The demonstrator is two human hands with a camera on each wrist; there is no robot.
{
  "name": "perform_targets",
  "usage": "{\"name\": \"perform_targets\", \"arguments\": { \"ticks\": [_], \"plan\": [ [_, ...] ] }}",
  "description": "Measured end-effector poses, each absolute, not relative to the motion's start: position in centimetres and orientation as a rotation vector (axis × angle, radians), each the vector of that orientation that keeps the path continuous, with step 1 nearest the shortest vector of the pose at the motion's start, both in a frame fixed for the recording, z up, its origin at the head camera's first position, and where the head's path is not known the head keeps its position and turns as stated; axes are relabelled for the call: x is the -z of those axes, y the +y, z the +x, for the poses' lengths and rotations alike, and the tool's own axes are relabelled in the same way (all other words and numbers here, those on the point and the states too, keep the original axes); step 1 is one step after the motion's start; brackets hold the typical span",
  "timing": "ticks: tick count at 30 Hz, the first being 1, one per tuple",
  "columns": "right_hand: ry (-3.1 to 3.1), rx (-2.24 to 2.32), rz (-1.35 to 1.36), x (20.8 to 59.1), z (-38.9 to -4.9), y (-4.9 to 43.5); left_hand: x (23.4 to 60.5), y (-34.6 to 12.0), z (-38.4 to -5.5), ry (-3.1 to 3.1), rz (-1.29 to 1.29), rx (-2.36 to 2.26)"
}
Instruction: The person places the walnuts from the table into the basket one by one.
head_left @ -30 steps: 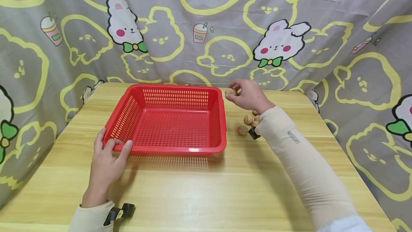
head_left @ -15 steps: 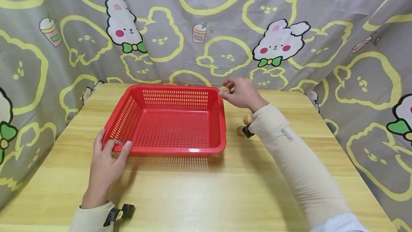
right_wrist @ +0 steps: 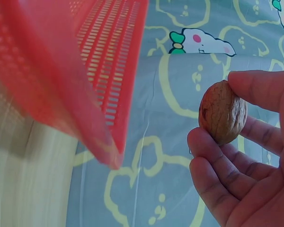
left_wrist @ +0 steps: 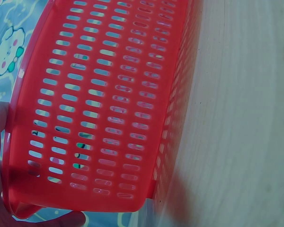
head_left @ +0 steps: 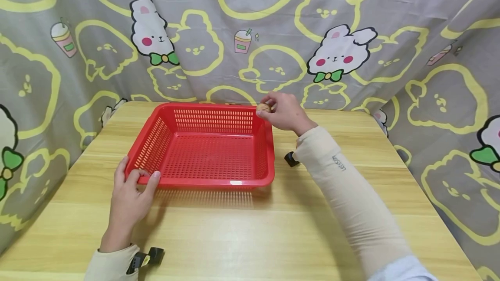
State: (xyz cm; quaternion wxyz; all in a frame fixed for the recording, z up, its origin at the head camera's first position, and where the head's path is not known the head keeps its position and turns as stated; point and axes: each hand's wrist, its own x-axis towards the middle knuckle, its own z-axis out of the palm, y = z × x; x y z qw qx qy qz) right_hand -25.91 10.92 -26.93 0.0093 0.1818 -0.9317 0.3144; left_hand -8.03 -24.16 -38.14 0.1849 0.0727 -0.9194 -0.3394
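A red plastic basket (head_left: 211, 182) with slotted walls stands on the wooden table, nothing lying on its floor. My left hand (head_left: 132, 196) grips the rim at its near left corner, the thumb over the near edge. In the left wrist view the slotted side wall (left_wrist: 92, 104) fills much of the picture. My right hand (head_left: 285, 112) is raised at the far right corner of the basket. Between its thumb and fingertips it pinches a brown walnut (right_wrist: 222, 112), which overlaps the basket's corner in the head view.
The wooden table (head_left: 242, 233) extends in front of the basket and to its right. A patterned grey curtain (head_left: 281, 8) hangs close behind and at both sides. A small black device (head_left: 291, 158) shows at my right wrist, another wrist camera (head_left: 155, 255) at my left.
My right hand has carried the walnut leftward, from beside the basket to over its far right corner. The walnuts on the table are now hidden behind the right arm. My left hand stays put.
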Motion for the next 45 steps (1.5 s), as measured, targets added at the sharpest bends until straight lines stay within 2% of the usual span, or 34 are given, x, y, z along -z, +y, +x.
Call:
{"name": "perform_targets", "arguments": {
  "ticks": [17,45],
  "plan": [
    [-2.863,-1.076,0.653,27.0,-26.0,8.3,38.2,-23.9,-8.1,-2.587,0.205,0.958],
    [-2.955,-1.092,0.754,29.7,-27.1,4.0,38.6,-24.0,-8.2,-2.551,0.219,0.968]
  ]
}}
